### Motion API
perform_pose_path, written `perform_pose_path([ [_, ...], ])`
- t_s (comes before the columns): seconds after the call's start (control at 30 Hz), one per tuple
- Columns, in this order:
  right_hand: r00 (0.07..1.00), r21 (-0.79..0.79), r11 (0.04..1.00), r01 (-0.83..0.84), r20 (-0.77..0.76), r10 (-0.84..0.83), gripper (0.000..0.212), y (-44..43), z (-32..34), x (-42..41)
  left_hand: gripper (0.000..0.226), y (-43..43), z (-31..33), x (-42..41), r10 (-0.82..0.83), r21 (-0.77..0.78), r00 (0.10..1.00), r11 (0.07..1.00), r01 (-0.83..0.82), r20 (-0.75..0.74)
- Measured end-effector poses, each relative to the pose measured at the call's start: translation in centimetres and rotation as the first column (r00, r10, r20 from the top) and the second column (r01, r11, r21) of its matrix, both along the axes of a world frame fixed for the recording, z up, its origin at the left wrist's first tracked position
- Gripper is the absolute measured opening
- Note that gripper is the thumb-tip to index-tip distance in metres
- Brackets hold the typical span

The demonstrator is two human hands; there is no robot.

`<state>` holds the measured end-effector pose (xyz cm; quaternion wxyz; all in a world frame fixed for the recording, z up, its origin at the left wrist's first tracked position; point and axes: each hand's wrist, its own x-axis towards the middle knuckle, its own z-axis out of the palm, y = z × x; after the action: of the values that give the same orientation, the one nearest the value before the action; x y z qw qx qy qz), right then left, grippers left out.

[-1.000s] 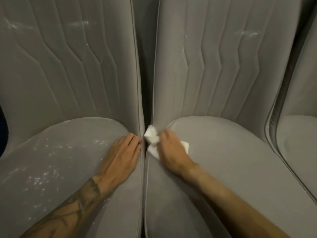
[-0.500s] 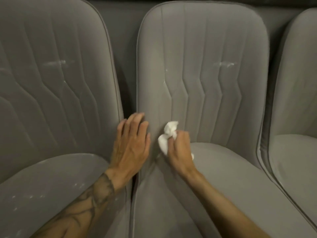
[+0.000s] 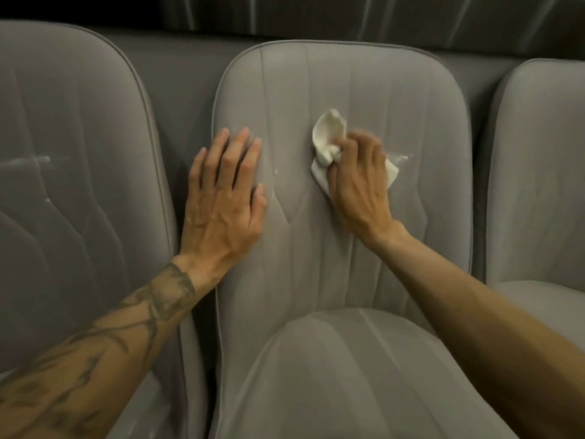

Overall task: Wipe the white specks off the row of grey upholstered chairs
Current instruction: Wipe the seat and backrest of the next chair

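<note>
white specks (image 3: 273,194) sit on the middle chair (image 3: 348,264) backrest just right of the left hand (image 3: 221,201), a white smear (image 3: 401,158) shows past the right hand (image 3: 357,188), and a streak (image 3: 34,161) marks the left chair (image 3: 88,232). left hand lies flat near the backrest's left edge, fingers straight and slightly spread. right hand's fingers curl round a crumpled white tissue (image 3: 327,134), pressing it on the backrest's upper middle.
</note>
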<state>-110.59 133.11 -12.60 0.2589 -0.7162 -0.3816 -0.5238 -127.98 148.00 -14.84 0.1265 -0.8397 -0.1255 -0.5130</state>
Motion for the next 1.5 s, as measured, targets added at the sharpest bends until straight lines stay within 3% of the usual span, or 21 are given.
perform_pose_path([
  [0.13,0.999,-0.152,0.988,-0.005,0.045,0.012,0.024,-3.7,-1.2,3.7,0.061,0.4,-0.4,0.1,-0.018,0.019,1.000,1.000,0.017,0.016],
  [0.2,0.996,-0.060,0.995,0.074,0.051,-0.071,0.025,-4.4,2.1,6.3,0.061,0.3,-0.5,0.3,-0.023,0.023,1.000,0.999,0.022,0.021],
  [0.27,0.985,0.131,0.976,0.172,0.009,-0.175,0.025,-4.3,5.3,8.1,0.061,0.3,-0.6,0.4,-0.018,0.014,0.999,1.000,0.018,0.030],
  [0.33,0.981,0.224,0.955,0.192,-0.037,-0.189,0.030,-3.6,5.1,7.6,0.062,0.2,-0.7,0.4,-0.019,0.007,0.999,1.000,0.019,0.034],
  [0.47,0.999,-0.048,0.998,0.030,0.011,-0.030,0.027,-4.5,-0.5,4.7,0.063,0.2,-0.7,0.5,-0.016,0.001,1.000,1.000,0.016,0.027],
  [0.53,0.996,-0.176,0.984,0.014,0.089,0.002,0.026,-5.7,1.0,5.7,0.063,0.2,-0.7,0.5,-0.008,-0.008,1.000,1.000,0.008,0.022],
  [0.6,0.992,-0.101,0.991,0.093,0.092,-0.084,0.028,-5.3,4.5,8.0,0.063,0.2,-0.8,0.4,0.003,-0.014,1.000,1.000,-0.002,0.022],
  [0.7,0.976,0.101,0.974,0.201,-0.108,-0.190,0.045,-3.8,6.5,8.7,0.063,0.2,-0.9,0.5,0.009,-0.012,1.000,1.000,-0.009,0.019],
  [0.77,0.974,0.030,0.984,0.174,-0.149,-0.168,0.048,-3.1,3.3,6.5,0.063,0.2,-0.9,0.6,0.021,-0.011,1.000,1.000,-0.020,0.019],
  [0.87,1.000,-0.165,0.986,0.012,0.008,-0.011,0.037,-4.9,-0.4,4.3,0.064,0.1,-0.9,0.4,0.026,-0.029,1.000,0.999,-0.026,0.003],
  [0.93,0.995,-0.239,0.971,0.008,0.100,0.016,0.029,-5.3,1.9,5.8,0.065,0.1,-0.8,0.4,0.033,-0.038,0.999,0.999,-0.033,-0.005],
  [1.03,0.994,-0.083,0.994,0.069,0.091,-0.062,0.020,-3.8,5.3,8.0,0.066,0.1,-0.9,0.6,0.038,-0.040,0.999,0.998,-0.038,-0.012],
  [1.13,0.993,0.066,0.991,0.114,-0.015,-0.113,0.022,-3.1,2.0,6.0,0.066,0.2,-1.0,0.6,0.045,-0.024,0.999,0.999,-0.046,-0.016],
  [1.23,0.999,-0.154,0.987,0.047,0.021,-0.044,0.027,-4.3,-3.2,3.8,0.066,0.3,-0.9,0.6,0.053,-0.028,0.998,0.998,-0.054,-0.018],
  [1.3,0.997,-0.243,0.970,0.017,0.080,0.003,0.024,-5.0,-1.5,4.8,0.067,0.2,-0.9,0.6,0.055,-0.032,0.998,0.998,-0.055,-0.020],
  [1.4,0.988,-0.064,0.991,0.115,0.115,-0.107,0.019,-3.7,4.7,7.8,0.067,0.3,-0.9,0.6,0.061,-0.025,0.998,0.998,-0.061,-0.025],
  [1.5,0.983,0.133,0.974,0.181,-0.027,-0.179,0.026,-2.7,6.4,7.5,0.067,0.2,-1.0,0.7,0.064,-0.022,0.998,0.998,-0.065,-0.023],
])
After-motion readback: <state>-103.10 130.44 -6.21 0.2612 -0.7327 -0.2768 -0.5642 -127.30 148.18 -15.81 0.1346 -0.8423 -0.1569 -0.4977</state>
